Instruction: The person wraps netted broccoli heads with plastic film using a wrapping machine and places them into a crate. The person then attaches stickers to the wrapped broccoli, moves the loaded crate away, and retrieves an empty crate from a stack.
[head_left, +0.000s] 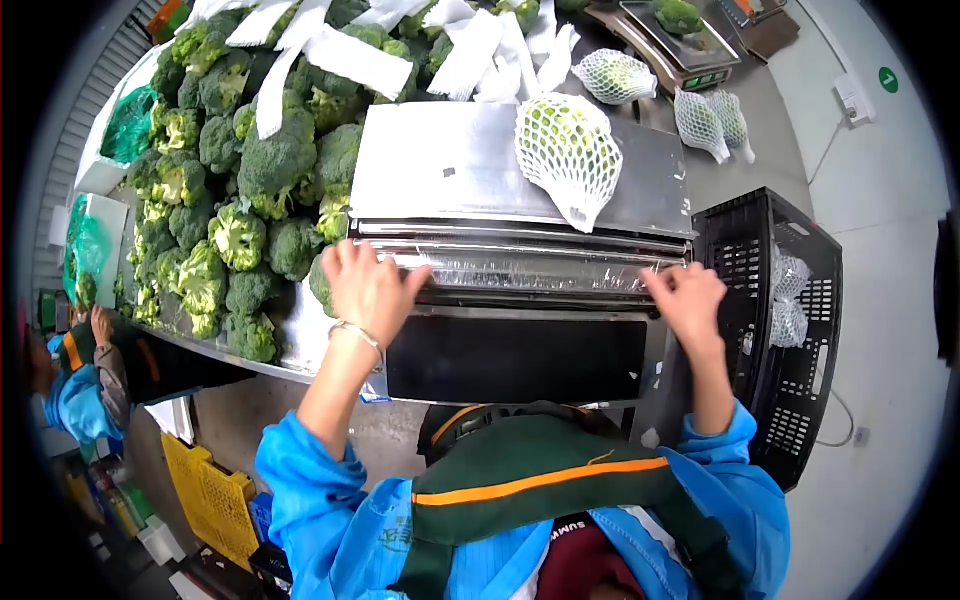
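Note:
A wrapping machine with a metal top plate (430, 170) stands in front of me. A strip of clear cling film (530, 272) shows along its roller. My left hand (368, 295) pinches at the film's left end, fingers bent and thumb toward the middle. At the right end my right hand (690, 302) has its fingers and thumb drawn together on the film edge. On the top plate, beyond the roller, lies a broccoli in a white foam net (568, 155), its stem end toward me. The machine's dark front panel (515, 360) sits nearest my body.
Loose broccoli heads (240, 160) are piled at left, with white foam nets (350, 60) over them. Netted broccoli (615, 77) lie near a scale (690, 50) at the back right. A black crate (770, 330) stands at right. A co-worker's sleeve (85, 400) is at far left.

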